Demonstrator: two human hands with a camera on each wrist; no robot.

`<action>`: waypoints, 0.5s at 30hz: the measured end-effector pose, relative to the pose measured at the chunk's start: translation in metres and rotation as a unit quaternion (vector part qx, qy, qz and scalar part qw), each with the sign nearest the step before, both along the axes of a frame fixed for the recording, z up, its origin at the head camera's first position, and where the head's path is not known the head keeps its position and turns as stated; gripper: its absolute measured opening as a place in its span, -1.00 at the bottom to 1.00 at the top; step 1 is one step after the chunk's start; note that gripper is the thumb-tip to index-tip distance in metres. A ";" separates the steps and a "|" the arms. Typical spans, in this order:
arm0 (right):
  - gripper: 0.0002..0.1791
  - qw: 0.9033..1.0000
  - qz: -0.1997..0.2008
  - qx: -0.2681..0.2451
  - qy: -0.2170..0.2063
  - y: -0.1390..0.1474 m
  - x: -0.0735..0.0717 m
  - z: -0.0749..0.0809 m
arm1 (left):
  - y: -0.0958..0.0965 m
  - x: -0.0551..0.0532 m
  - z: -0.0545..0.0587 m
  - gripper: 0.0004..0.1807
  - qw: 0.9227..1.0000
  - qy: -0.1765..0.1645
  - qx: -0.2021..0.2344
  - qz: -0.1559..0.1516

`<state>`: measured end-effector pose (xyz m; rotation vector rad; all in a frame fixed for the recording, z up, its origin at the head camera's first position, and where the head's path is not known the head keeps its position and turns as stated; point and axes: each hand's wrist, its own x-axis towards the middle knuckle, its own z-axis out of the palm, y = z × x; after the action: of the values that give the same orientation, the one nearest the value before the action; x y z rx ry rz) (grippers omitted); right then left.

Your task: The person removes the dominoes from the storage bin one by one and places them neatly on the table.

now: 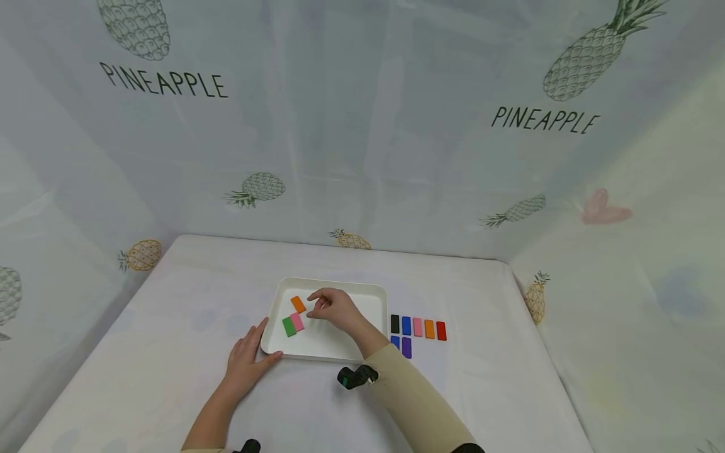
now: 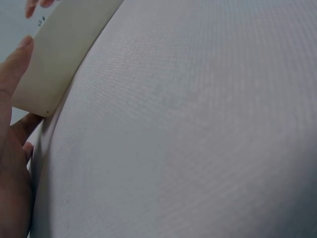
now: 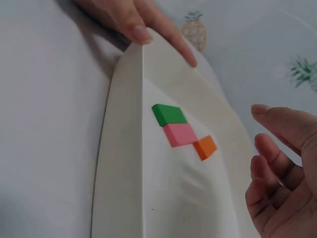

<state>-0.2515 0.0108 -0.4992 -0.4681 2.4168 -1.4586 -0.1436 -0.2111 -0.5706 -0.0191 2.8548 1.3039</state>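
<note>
A white tray [image 1: 340, 345] lies on the table, with an orange block [image 1: 297, 304], a pink block [image 1: 297, 322] and a green block [image 1: 289, 327] in its left part. Green and pink lie side by side; the orange one meets a corner of the pink in the right wrist view. My left hand [image 1: 246, 358] touches the tray's near left corner, thumb at the near rim and straight fingers along the left side. Over the tray, right of the blocks, hovers my right hand [image 1: 335, 308]. Its fingers are loosely bent, with nothing between them in the right wrist view.
Right of the tray a row holds a black block [image 1: 394, 324], a blue block [image 1: 406, 325], a pink block [image 1: 418, 327], an orange block [image 1: 430, 329] and a red block [image 1: 442, 331]. Below are another blue block [image 1: 394, 341] and a purple block [image 1: 406, 348]. Pineapple-print curtains [image 1: 362, 126] surround the table.
</note>
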 end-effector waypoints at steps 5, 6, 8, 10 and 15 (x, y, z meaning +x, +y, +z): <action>-0.65 1.000 0.007 0.006 -0.004 -0.008 -0.014 -0.012 | 0.000 0.000 0.000 -0.01 1.000 0.006 -0.004 0.005; -0.65 1.000 0.010 0.007 -0.005 -0.009 -0.016 -0.014 | 0.000 0.000 0.000 -0.01 1.000 0.007 -0.004 0.005; -0.66 1.000 0.016 0.009 -0.006 -0.011 -0.021 -0.020 | 0.001 0.000 0.001 -0.01 1.000 0.007 -0.002 0.005; -0.68 1.000 0.024 0.013 0.000 -0.013 -0.025 -0.026 | 0.002 0.000 0.001 -0.01 1.000 0.004 0.000 0.004; -0.67 0.999 0.033 0.024 -0.002 -0.018 -0.035 -0.039 | 0.003 0.000 0.002 -0.02 1.000 0.009 -0.001 0.003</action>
<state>-0.2861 -0.0074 -0.5378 -0.5283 2.4029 -1.3705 -0.1432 -0.2086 -0.5687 -0.0158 2.8726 1.3097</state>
